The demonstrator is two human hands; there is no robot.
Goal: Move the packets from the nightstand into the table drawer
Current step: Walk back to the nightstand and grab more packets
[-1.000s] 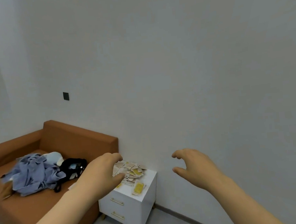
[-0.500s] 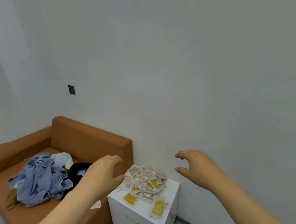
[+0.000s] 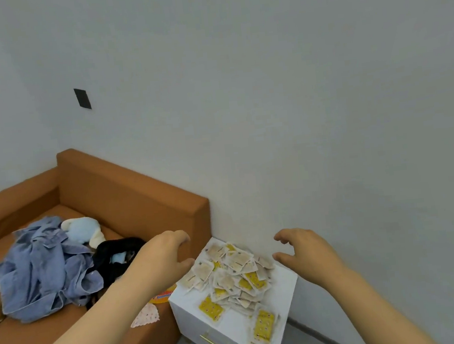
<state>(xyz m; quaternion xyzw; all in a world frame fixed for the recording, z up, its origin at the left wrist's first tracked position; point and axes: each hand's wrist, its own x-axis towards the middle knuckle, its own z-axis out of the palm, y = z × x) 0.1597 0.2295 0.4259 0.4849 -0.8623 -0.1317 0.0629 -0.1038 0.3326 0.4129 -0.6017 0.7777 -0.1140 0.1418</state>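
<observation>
Heap of packets (image 3: 234,275) on white nightstand (image 3: 283,288) beside orange sofa (image 3: 128,198), left hand (image 3: 163,258) and right hand (image 3: 307,250) above heap, fingers loosely curled, apart, holding nothing.

Both forearms bare to frame edge; left hand (image 3: 162,258) & right hand (image 3: 308,250) bare too, ungloved.

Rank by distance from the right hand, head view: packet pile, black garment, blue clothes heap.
1. packet pile: on the nightstand, just left of the right hand.
2. black garment: on the sofa, beyond the left hand.
3. blue clothes heap: farthest left on the sofa.
</observation>
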